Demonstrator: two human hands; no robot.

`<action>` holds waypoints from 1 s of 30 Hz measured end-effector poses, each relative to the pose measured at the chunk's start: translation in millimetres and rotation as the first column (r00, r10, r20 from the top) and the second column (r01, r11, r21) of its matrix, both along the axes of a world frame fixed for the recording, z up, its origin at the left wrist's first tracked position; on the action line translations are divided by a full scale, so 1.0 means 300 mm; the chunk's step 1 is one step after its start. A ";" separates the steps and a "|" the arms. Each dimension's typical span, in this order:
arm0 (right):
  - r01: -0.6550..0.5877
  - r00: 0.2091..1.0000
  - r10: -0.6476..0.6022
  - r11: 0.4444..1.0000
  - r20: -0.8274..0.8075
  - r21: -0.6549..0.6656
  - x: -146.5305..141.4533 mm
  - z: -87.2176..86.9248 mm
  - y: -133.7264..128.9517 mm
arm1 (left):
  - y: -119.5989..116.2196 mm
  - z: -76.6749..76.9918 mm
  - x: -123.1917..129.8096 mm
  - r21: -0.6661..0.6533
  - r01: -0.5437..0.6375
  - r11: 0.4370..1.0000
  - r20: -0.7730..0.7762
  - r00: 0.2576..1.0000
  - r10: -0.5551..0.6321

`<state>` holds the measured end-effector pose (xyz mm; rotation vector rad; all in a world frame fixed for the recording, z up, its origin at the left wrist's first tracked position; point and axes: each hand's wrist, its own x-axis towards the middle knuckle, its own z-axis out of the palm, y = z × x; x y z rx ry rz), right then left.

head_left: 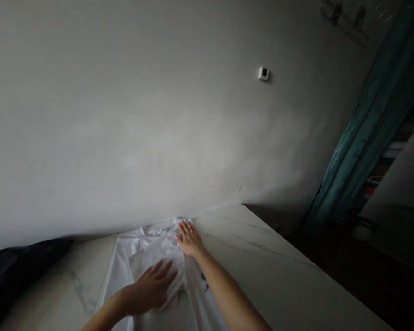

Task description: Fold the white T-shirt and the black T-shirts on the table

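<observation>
The room was dim, and most of what I could see was a plain pale wall rising behind the bench. The bench had a light, marble-like top with thin grey veins, and its far edge ran right up against the wall. A small white box was fixed high on the wall, and to the right a teal curtain hung down past the bench's corner, with a darker part of the room beyond it. In the top right corner something hung on the wall, too blurred to make out. A dark heap of cloth lay at the left end of the bench, against the wall.

A white shirt lay spread flat on the bench, its collar end close to the wall and a small dark print showing near the right forearm. Part of it was folded over onto itself in the middle. The left hand rested flat on that folded part, fingers extended and a little spread, gripping nothing. The right hand lay palm down farther up, near the shirt's top edge just short of the wall, its fingers also out straight and pressed on the cloth rather than closed around it. Both bare forearms reached in from the bottom of the view.
</observation>
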<state>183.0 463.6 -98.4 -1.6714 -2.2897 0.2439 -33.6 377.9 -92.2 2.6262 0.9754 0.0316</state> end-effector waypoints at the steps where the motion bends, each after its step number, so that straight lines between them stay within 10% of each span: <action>1: 0.012 1.000 -0.012 1.000 -0.004 0.005 0.000 -0.004 -0.001 | -0.027 -0.001 -0.025 -0.038 0.006 0.999 -0.032 0.999 -0.007; 5: 0.027 1.000 -0.027 1.000 -0.006 0.013 -0.006 -0.009 0.010 | -0.070 0.065 -0.057 -0.147 -0.093 0.985 -0.043 0.995 0.087; 9: 0.043 0.999 -0.043 0.999 0.013 -0.005 0.004 -0.013 0.034 | 0.045 0.122 0.109 0.076 -0.255 0.964 0.057 0.966 0.251; 14: 0.109 0.993 -0.107 0.993 0.047 -0.038 0.048 -0.024 0.053 | 0.236 -0.017 0.323 0.378 -0.256 0.890 0.228 0.957 0.178; 19: 0.196 0.981 -0.195 0.981 0.019 -0.017 0.062 -0.026 0.052 | 0.295 -0.180 0.281 0.571 -0.348 0.743 0.179 0.937 0.302; 30: 0.201 0.979 -0.202 0.979 -0.039 -0.032 0.059 -0.033 0.052 | 0.269 -0.149 0.273 0.536 -0.423 0.730 0.117 0.894 0.432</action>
